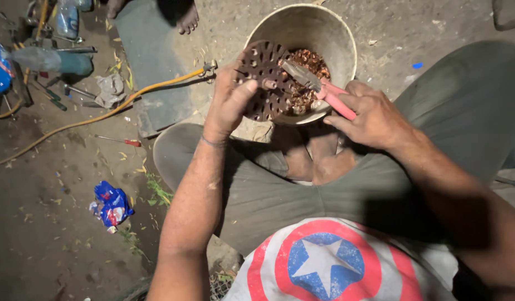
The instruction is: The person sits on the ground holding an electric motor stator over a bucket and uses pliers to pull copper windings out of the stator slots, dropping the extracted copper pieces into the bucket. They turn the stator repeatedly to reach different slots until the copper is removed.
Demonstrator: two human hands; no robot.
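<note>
My left hand [228, 99] grips a round brown perforated disc [263, 78] by its left edge, holding it upright over a white bucket [341, 39]. My right hand [369, 114] holds pliers with pink handles [330, 92]; their grey jaws [299, 73] touch the disc's right side. Inside the bucket lies a heap of coppery brown scrap pieces [310, 61]. I sit cross-legged in grey trousers with the bucket just beyond my bare feet [318, 159].
A yellow hose [101, 114] runs across the dirt floor at left. Tools and a power tool [45, 58] lie at top left, a red-handled screwdriver [121, 140] nearby. A blue wrapper [112, 205] lies lower left. Another person's bare foot [188, 19] rests on a grey mat.
</note>
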